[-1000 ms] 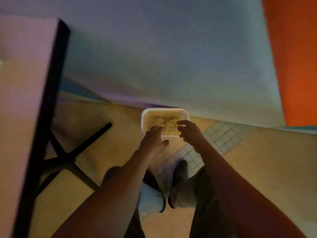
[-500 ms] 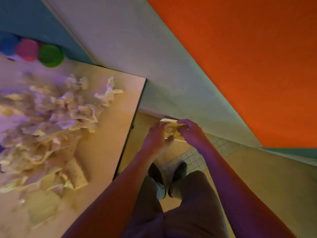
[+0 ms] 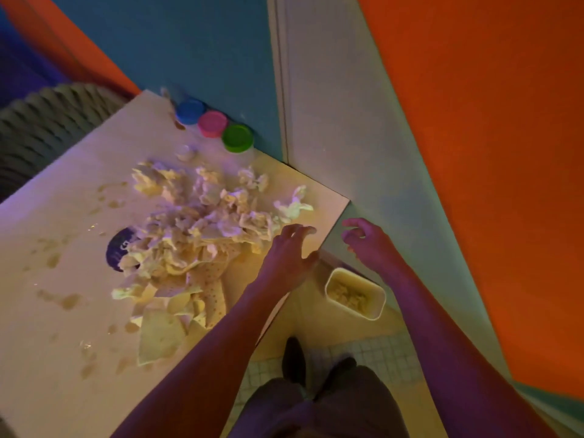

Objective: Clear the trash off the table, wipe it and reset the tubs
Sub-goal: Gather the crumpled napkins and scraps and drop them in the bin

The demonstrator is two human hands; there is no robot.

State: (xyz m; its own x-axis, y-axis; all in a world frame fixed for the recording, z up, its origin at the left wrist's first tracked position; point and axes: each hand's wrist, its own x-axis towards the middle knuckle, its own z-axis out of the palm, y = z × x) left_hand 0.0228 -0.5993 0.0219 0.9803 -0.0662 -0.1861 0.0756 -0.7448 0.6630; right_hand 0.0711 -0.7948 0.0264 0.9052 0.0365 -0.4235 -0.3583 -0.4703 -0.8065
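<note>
Both grips are spread and empty: left hand [image 3: 289, 251] reaches toward the crumpled pale paper heap [image 3: 202, 229] on the stained table [image 3: 63, 279], right hand [image 3: 368, 240] beside; a hasty grab could knock scraps past the white rectangular bin [image 3: 355, 294].
</note>
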